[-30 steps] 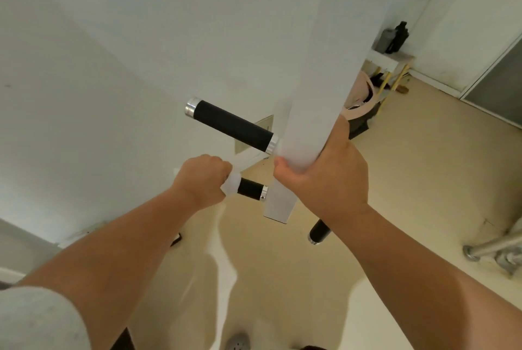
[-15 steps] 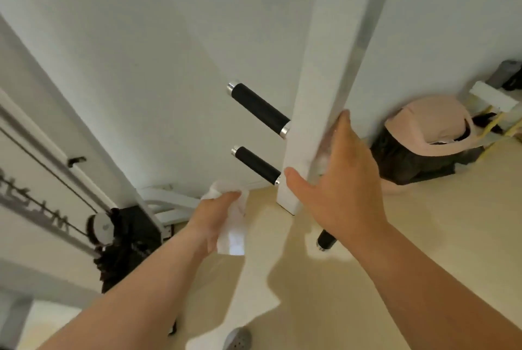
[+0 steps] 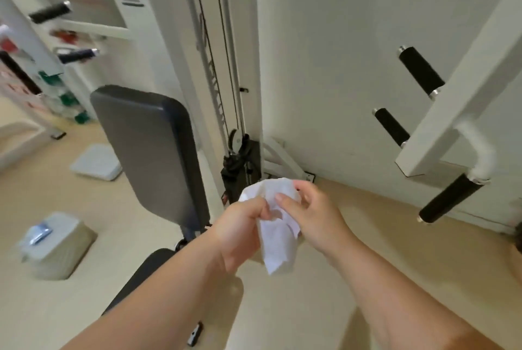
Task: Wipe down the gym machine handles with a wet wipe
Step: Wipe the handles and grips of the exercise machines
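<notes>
A gym: padded bench (image 3: 147,149), cable pulley (image 3: 235,139), black-gripped handles (image 3: 421,71).

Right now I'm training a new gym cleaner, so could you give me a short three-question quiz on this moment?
1. True or false: the wet wipe touches one of the black grips.
2. Of the left hand and the right hand, which holds the wipe? A left only; B right only; C both.
3. Fill in: the white arm at the right carries ___ black grips.
Key: 1 false; 2 C; 3 three.
</notes>
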